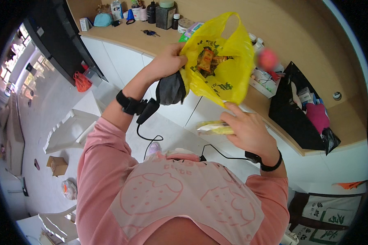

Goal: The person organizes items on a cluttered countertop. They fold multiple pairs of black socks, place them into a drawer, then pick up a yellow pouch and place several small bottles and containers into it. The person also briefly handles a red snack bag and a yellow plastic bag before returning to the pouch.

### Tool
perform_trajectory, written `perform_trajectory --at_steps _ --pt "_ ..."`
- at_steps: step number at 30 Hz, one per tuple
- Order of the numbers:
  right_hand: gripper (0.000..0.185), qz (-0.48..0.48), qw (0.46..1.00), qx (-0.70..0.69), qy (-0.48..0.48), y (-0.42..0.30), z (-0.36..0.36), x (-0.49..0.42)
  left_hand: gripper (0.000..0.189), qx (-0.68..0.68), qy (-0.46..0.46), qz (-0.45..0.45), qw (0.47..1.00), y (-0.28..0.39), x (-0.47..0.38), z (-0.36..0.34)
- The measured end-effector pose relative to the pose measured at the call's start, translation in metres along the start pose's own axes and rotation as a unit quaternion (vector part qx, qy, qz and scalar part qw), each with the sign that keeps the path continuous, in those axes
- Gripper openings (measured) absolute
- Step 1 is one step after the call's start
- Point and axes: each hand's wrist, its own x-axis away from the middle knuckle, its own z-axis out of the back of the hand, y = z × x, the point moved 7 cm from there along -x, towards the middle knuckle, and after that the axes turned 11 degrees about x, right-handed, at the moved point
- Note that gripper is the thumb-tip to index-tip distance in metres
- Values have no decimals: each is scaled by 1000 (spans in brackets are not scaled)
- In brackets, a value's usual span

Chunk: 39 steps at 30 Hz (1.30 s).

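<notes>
A yellow plastic bag hangs with its mouth open towards me. Several small orange and gold wrapped packets lie inside it. My left hand grips the bag's left rim. Just below that hand hangs a dark grey fabric item; whether the fingers hold it too I cannot tell. My right hand holds a clear packet with yellow contents, partly hidden by the fingers. Its index fingertip touches or nearly touches the bag's lower rim.
A wooden counter over white cabinets runs behind the bag. On it are keys, a dark square jar, a white box of small items and a large black bag. A cardboard box sits on the floor at left.
</notes>
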Motion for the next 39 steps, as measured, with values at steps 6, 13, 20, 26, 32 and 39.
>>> perform_trajectory --at_steps 6,13,20,26,32,39 --pt "30 -7 999 -28 -35 3 19 19 45 185 42 31 981 -4 55 4" --pt "36 32 962 -173 209 3 61 7 46 244 33 24 969 -18 77 -2" --pt "50 -75 993 65 59 35 29 -68 47 264 60 29 962 -16 86 -2" --pt "60 -82 940 221 248 49 42 -42 48 238 60 2 970 -13 89 -3" --pt "51 -289 929 -37 227 106 9 -25 47 231 84 11 969 -15 92 2" --pt "31 -209 786 -522 258 95 -19 -76 30 334 179 -4 926 -1 128 86"
